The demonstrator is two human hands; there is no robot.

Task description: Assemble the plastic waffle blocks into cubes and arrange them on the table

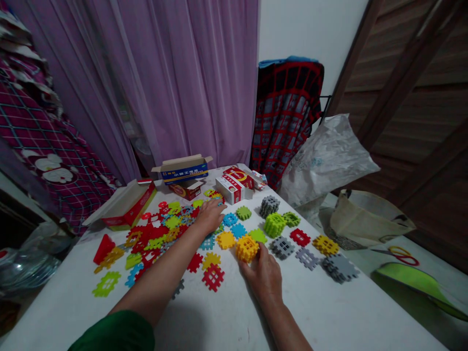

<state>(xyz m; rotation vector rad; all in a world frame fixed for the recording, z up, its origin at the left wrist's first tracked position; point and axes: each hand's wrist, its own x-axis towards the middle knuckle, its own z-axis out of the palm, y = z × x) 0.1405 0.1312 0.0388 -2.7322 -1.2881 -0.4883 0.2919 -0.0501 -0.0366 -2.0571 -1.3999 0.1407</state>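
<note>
My right hand point(266, 275) grips a stack of yellow notched plastic building tiles point(245, 248) between thumb and fingers, low over the white table. My left hand point(211, 217) reaches across to the far side of a loose heap of mixed tiles point(153, 239); its fingers look stretched out, and I see nothing held in them. Just right of it lie blue tiles point(239, 230) and a green tile point(243, 212). A single yellow tile point(225, 240) is beside the held stack. Red tiles point(213, 278) lie nearer to me, between my forearms.
To the right stand a lime green stack point(274, 225), grey stacks point(269, 206) and a yellow stack point(325, 245). Cardboard boxes sit at the back: a blue one point(186, 170), a red-and-white one point(232, 189) and an open red one point(129, 207). Scissors point(402, 255) lie beyond the table's right edge.
</note>
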